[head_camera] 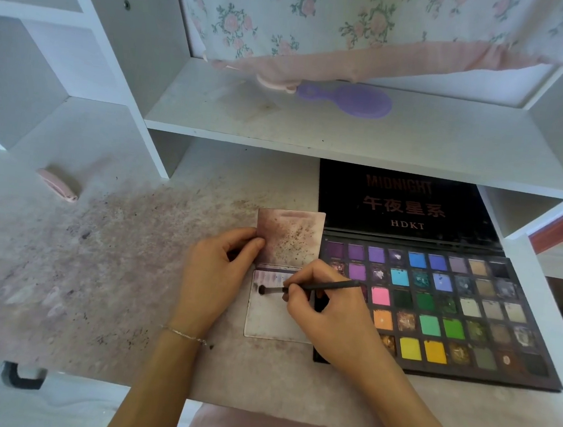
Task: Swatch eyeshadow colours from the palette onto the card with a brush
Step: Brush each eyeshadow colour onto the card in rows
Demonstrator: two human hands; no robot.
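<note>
We saw a matt card point(287, 248), stained mauve and speckled with dark powder, on a smudged, dusty white desk point(98, 247). The palette point(436, 307) looked like black matt cardboard, its pans partly chalky, partly glittery. The brush point(317, 287) had a dull dark handle, perhaps plastic. A thin metal bracelet point(186, 335) glinted; floral cloth point(326, 18) hung above a smooth lilac plastic hairbrush point(349, 99).

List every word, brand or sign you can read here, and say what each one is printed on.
"MIDNIGHT": dim reddish letters at the top of the palette lid, partly in shadow under the shelf.
"午夜星系": the line below it on the same lid.
"HDKT": small letters beneath that, near the lid's hinge edge.
Tiny shade labels under the palette pans: too small to read.
The card: stains only, no text.
</note>
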